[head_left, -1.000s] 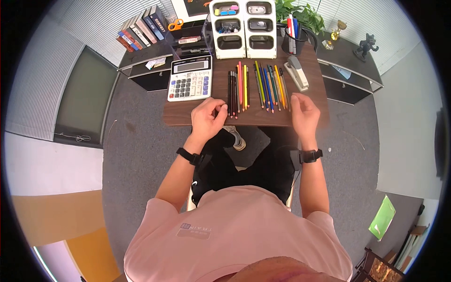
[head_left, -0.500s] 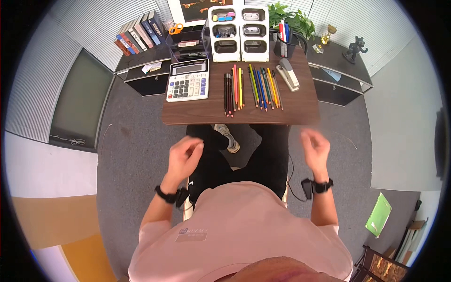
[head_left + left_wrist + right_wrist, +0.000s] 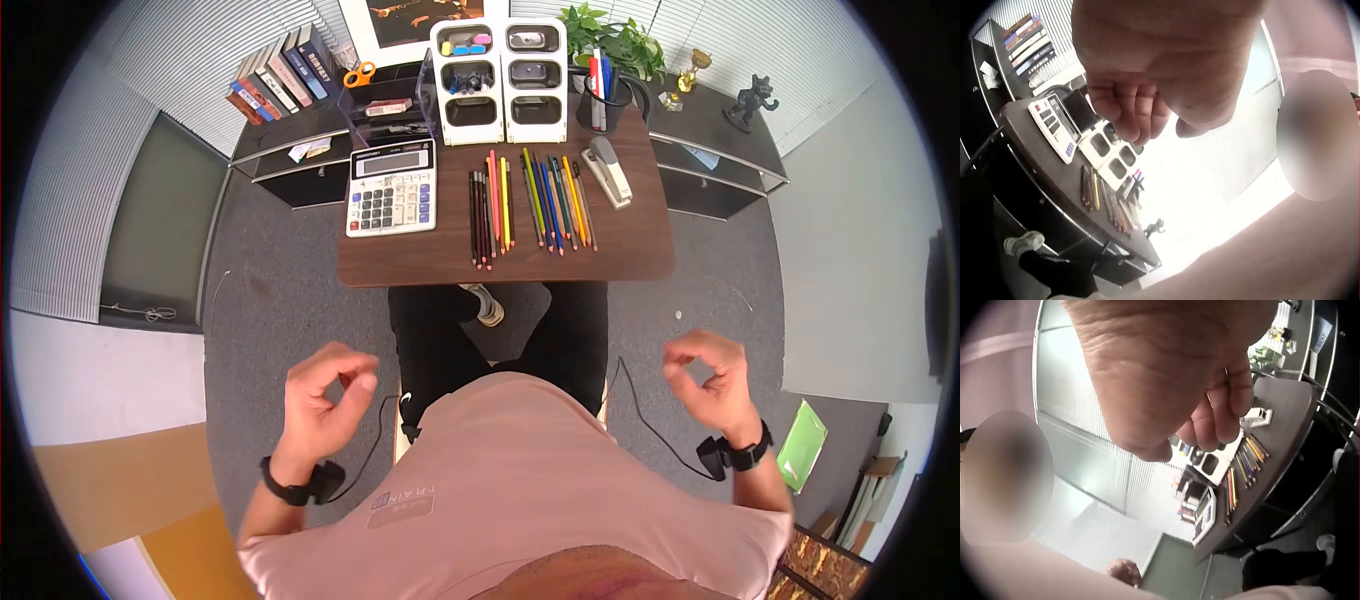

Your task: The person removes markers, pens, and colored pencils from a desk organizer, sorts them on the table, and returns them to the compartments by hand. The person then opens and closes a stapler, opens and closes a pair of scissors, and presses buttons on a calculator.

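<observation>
Both hands hang in the air off the table's near edge, fingers loosely curled and holding nothing. The left hand point(image 3: 325, 400) point(image 3: 1166, 69) is left of the lap, the right hand point(image 3: 712, 382) point(image 3: 1166, 375) right of it. Neither touches anything on the brown table point(image 3: 420, 262). On the table lie two groups of coloured pencils side by side: a left one with dark, pink and yellow pencils point(image 3: 504, 205), and a right one with green, blue and orange pencils point(image 3: 543, 205). A white calculator point(image 3: 392, 190) lies left of them, a grey and white stapler point(image 3: 608, 172) to the right.
Behind the pencils stand white compartment organizers point(image 3: 470, 125), a clear tray rack point(image 3: 388, 108) and a black pen cup point(image 3: 603, 110). Books point(image 3: 285, 75) and a dark figurine point(image 3: 750, 102) stand on side cabinets. Cables run from both wrist cameras.
Both hands have moved back from the table's near edge toward the body and farther apart. The pencils, calculator and stapler keep their arrangement; the head view has shifted slightly.
</observation>
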A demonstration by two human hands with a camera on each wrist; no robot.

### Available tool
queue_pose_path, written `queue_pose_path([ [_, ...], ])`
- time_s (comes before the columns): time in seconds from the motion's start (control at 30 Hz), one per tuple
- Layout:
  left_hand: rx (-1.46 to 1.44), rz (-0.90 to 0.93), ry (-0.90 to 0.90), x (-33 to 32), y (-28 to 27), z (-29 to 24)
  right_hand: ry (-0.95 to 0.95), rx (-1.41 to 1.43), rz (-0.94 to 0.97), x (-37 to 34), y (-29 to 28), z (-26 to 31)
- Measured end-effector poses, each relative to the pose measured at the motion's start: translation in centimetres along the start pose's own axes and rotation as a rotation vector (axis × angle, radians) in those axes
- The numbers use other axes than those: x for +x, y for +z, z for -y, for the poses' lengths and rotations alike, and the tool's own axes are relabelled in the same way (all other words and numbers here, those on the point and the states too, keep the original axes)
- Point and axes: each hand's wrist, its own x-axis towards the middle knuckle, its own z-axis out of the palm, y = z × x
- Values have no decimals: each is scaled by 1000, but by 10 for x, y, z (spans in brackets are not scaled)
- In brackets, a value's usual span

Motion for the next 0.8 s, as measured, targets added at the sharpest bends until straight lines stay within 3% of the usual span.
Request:
queue_pose_path([
  [0.03,32,84,72,5,-6,0,-4,-10,139,4,-3,5],
  [0.07,30,87,75,11,-9,-7,-2,-11,135,9,-6,13],
  [0.13,-18,360,-48,23,-15,-23,-82,-62,382,23,-7,24],
  [0.2,35,450,38,48,-13,-27,-115,-15,467,41,0,26],
  [0.27,34,598,254,81,2,-39,-147,36,564,68,14,25],
  [0.33,-20,569,645,118,30,-44,-349,216,625,100,44,17],
  [0.4,-206,431,911,139,66,-44,-595,314,529,130,81,20],
  [0.43,-214,441,903,137,82,-42,-645,346,469,130,96,21],
  [0.5,-354,72,1018,161,114,-27,-769,430,231,142,123,19],
  [0.53,-370,78,1012,164,130,-19,-752,427,227,144,123,15],
  [0.6,-656,-314,436,160,159,4,-668,536,23,141,124,7],
  [0.63,-657,-316,419,159,169,19,-587,498,-146,136,122,3],
  [0.67,-715,-310,279,160,178,36,-550,526,-279,134,121,-14],
  [0.7,-768,-303,143,159,183,52,-394,579,-439,127,125,-27],
  [0.8,-557,-296,57,151,186,93,-242,567,-594,125,120,-72],
])
